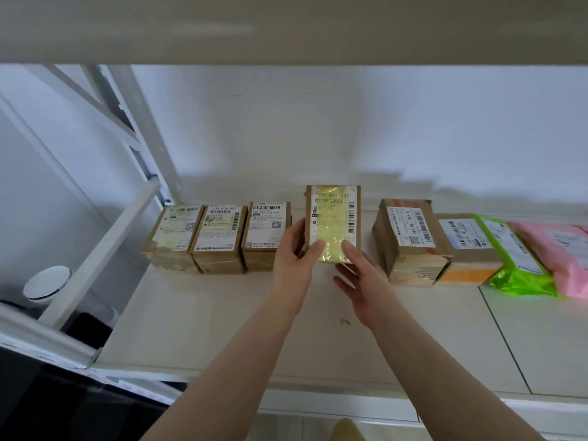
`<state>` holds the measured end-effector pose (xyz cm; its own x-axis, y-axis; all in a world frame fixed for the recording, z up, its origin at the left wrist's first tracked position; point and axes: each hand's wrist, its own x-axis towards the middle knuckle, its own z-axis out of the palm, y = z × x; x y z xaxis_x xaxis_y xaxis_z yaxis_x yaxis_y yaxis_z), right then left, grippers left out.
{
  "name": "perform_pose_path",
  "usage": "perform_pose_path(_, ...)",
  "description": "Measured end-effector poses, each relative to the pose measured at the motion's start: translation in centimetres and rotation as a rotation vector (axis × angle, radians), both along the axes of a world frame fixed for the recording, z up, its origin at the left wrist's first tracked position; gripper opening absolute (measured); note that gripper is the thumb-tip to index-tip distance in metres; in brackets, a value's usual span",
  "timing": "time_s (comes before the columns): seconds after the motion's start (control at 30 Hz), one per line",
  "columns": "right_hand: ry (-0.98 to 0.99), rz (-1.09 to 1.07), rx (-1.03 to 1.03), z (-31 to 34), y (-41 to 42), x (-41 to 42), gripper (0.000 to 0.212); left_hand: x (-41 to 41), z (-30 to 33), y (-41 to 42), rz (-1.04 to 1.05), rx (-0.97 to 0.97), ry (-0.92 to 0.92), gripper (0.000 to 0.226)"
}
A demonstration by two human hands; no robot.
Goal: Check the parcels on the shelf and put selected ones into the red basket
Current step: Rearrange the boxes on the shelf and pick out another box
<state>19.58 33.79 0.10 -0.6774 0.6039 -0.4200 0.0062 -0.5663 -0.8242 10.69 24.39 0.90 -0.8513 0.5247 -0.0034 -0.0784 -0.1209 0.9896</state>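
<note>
Both hands hold one parcel upright above the shelf.

We see the left hand (294, 259) gripping the tall parcel (333, 222) along its left edge, thumb on the taped yellow label, while the right hand (361, 278) supports it from beneath, thumb pressed on the lower front; each grip is curled round the box. The parcel stands raised over the cream shelf (222, 329), in the gap of a row. To its left we note three brown boxes (219, 238) side by side; to its right, a cardboard box (409, 240), a smaller carton (466, 246), a green mailer (515, 265) and a pink mailer (560, 253), each leaning on the next.
</note>
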Motion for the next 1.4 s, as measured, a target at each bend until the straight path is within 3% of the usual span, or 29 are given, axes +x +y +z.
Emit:
perform_pose_path(0.1, 0.027, 0.017, -0.015, 0.3, 0.4, 0.2, 0.053, -0.5, 0.4, -0.3, -0.049, -0.006, -0.007, 0.054)
perform_pose_path(0.23, 0.092, 0.019, -0.017, 0.9, 0.7, 0.2, 0.038, -0.8, 0.7, -0.4, -0.115, 0.025, -0.052, 0.059)
perform_pose_path(0.57, 0.094, 0.015, 0.002, 1.3, 0.4, 0.3, 0.049, -1.3, 1.0, -0.7, -0.119, 0.028, -0.111, 0.056)
perform_pose_path(0.83, 0.083, 0.010, 0.007, 1.5, 0.5, 0.4, 0.043, -1.1, 1.3, -0.7, -0.114, 0.024, -0.128, 0.056)
perform_pose_path(0.97, 0.090, 0.013, 0.156, 1.9, 0.5, 1.0, 0.030, -0.9, 1.7, -0.9, -0.113, 0.026, -0.138, 0.054)
perform_pose_path(1.2, 0.253, 0.040, 0.337, 3.7, 2.0, 3.1, 0.062, 1.4, 3.3, 0.2, -0.092, 0.084, -0.122, 0.052)
perform_pose_path(1.4, 0.217, -0.084, 0.380, 2.9, 2.6, 8.0, 0.040, 5.2, 3.1, 2.3, -0.202, 0.031, -0.044, 0.056)
